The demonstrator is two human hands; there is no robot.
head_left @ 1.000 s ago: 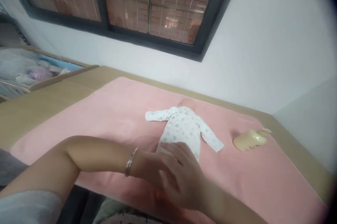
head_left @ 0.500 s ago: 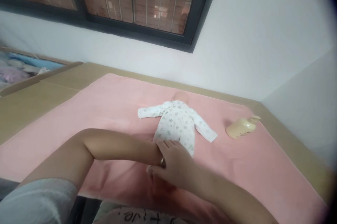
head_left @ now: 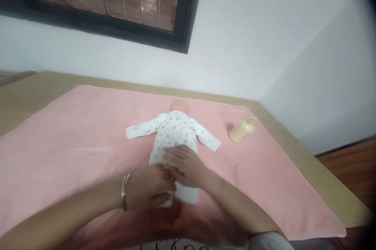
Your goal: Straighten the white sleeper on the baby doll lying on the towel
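A baby doll lies on its back on a pink mat, head toward the wall. It wears a white printed baby outfit, its sleeves spread to both sides. My left hand, with a bracelet at the wrist, is curled over the lower left leg of the outfit; white fabric shows below its fingers. Across the lower front lies my right hand, fingers stretched leftward over the cloth, close to my left hand. Its thumb is hard to make out. The right leg of the outfit extends below my right hand.
A pale yellow pump bottle lies tipped on the mat, right of the doll. The mat covers a tan tabletop. A white wall with a dark-framed window rises behind.
My view has turned right, so doll and bottle appear farther left. My left hand has come out from behind my right forearm, and both outfit legs now show more.
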